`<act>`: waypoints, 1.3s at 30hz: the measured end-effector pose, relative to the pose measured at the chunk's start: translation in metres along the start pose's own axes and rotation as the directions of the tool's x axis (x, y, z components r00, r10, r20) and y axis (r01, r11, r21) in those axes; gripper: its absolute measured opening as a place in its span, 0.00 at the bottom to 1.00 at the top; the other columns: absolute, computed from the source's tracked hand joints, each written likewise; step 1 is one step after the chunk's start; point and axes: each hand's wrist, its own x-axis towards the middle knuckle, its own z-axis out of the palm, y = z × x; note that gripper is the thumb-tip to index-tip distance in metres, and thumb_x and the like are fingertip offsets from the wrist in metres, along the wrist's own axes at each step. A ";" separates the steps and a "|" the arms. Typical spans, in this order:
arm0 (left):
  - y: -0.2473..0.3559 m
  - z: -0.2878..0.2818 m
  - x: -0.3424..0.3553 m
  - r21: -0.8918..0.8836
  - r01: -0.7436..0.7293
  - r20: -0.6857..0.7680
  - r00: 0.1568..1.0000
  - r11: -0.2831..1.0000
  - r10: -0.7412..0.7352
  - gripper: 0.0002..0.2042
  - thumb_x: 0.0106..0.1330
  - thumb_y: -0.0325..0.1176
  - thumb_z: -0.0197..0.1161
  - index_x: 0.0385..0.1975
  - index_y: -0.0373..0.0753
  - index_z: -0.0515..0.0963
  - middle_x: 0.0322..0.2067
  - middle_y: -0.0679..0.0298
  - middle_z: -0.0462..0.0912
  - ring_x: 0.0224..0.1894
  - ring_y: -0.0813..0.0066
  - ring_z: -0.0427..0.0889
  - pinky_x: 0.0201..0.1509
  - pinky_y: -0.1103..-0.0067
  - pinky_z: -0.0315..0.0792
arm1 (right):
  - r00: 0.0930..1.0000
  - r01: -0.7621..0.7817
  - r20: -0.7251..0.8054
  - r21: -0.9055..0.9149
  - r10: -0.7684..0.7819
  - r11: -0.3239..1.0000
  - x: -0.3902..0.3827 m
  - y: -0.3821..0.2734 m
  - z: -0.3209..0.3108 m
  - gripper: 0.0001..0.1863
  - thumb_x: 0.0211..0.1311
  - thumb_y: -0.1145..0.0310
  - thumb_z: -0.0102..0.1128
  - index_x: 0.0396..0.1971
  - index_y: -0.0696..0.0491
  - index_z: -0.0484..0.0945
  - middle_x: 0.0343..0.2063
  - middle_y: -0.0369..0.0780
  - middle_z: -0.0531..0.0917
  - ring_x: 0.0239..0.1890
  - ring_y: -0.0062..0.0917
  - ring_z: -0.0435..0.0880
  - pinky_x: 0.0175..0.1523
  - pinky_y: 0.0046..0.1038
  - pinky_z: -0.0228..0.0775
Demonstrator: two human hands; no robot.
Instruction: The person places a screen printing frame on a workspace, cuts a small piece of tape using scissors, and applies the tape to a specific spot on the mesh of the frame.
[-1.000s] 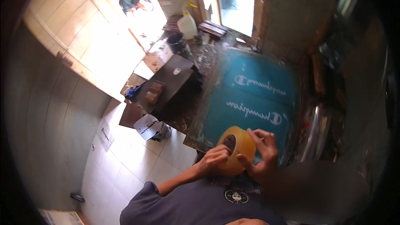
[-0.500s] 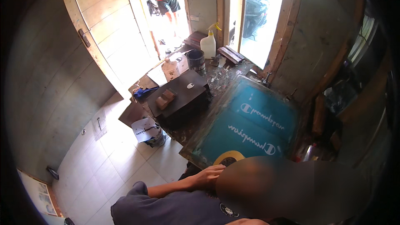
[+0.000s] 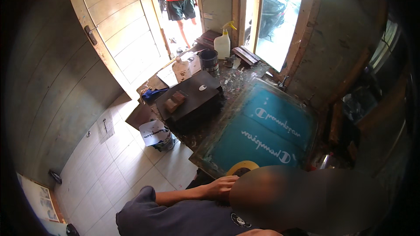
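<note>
My left hand [image 3: 220, 187] reaches in from the dark sleeve at the lower left. Its fingers are bent and close together, with their tips hidden by a blurred patch. Just beyond them is a yellow tape roll [image 3: 246, 165], partly covered by the same patch; I cannot tell whether the fingers touch it. The roll overlaps the near edge of a framed printing screen [image 3: 262, 135] with teal mesh and pale, mirrored lettering. A little bare skin shows at the bottom edge, but my right hand is not visible.
On the paint-stained table, a dark box [image 3: 192, 94] carries a brown block [image 3: 175, 101]. Behind stand a spray bottle [image 3: 222, 46], a dark can [image 3: 209, 62] and a clear bottle [image 3: 180, 70]. A bucket [image 3: 164, 142] stands on the floor. A person [image 3: 180, 0] stands in the doorway.
The view has shifted slightly, so the table's things sit a little lower and further right. The person in the doorway appears larger. My left hand keeps its bent shape near the tape roll.
</note>
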 end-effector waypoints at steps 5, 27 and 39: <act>0.001 0.000 0.000 -0.034 -0.001 0.016 1.000 0.999 0.002 0.15 0.51 0.32 0.68 0.32 0.35 0.69 0.32 0.56 0.71 0.38 0.59 0.76 0.37 0.70 0.72 | 1.000 -0.021 0.021 -0.032 0.022 0.999 0.000 0.000 -0.002 0.07 0.45 0.74 0.55 0.27 0.57 0.70 0.28 0.43 0.72 0.33 0.29 0.72 0.42 0.28 0.65; -0.003 0.008 -0.014 0.081 0.021 -0.064 0.998 0.996 -0.016 0.14 0.50 0.30 0.69 0.26 0.36 0.68 0.25 0.60 0.69 0.31 0.62 0.73 0.35 0.74 0.72 | 0.970 -0.070 0.219 -0.185 0.110 0.980 -0.011 -0.003 -0.012 0.14 0.59 0.71 0.58 0.41 0.63 0.83 0.42 0.49 0.84 0.48 0.37 0.82 0.56 0.37 0.72; -0.005 -0.021 -0.027 -0.025 -0.041 0.138 0.989 0.999 0.044 0.14 0.42 0.29 0.65 0.28 0.36 0.70 0.30 0.59 0.73 0.35 0.62 0.76 0.37 0.71 0.73 | 0.661 -0.183 0.737 -0.019 0.137 0.983 0.047 0.009 -0.047 0.09 0.49 0.77 0.72 0.33 0.55 0.87 0.33 0.43 0.85 0.34 0.29 0.86 0.40 0.25 0.77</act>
